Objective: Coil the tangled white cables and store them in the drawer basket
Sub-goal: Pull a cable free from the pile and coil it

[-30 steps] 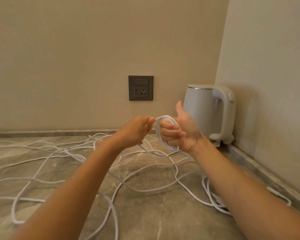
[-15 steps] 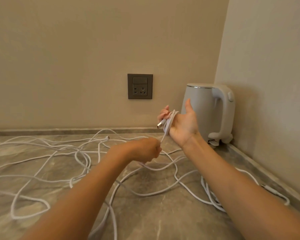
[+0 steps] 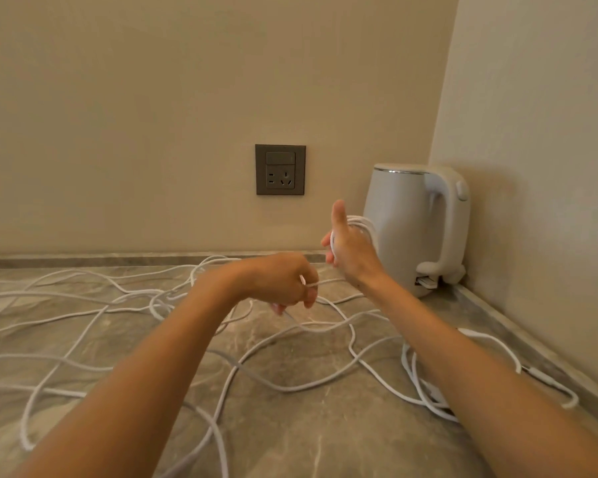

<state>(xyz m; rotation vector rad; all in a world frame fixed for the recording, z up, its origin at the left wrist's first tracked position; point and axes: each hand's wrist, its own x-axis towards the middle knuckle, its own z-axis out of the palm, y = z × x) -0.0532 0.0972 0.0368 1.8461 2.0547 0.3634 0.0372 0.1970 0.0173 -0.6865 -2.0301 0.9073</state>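
Observation:
Tangled white cables [image 3: 125,298] sprawl in loops across the grey marble counter [image 3: 290,426]. My right hand [image 3: 351,250] is raised with the thumb up, and a small white coil [image 3: 365,225] is wrapped around its fingers. My left hand [image 3: 283,282] is lower and to the left, pinching a strand of the same cable that runs up toward the coil. Another bunch of cable loops [image 3: 425,384] lies under my right forearm. No drawer basket is in view.
A white electric kettle [image 3: 418,229] stands in the back right corner, just behind my right hand. A dark wall socket [image 3: 280,169] sits on the back wall. The side wall closes off the counter on the right.
My left hand has carried the strand around my right hand, adding a turn to the coil, and now sits lower left. The loose cables on the counter have shifted slightly.

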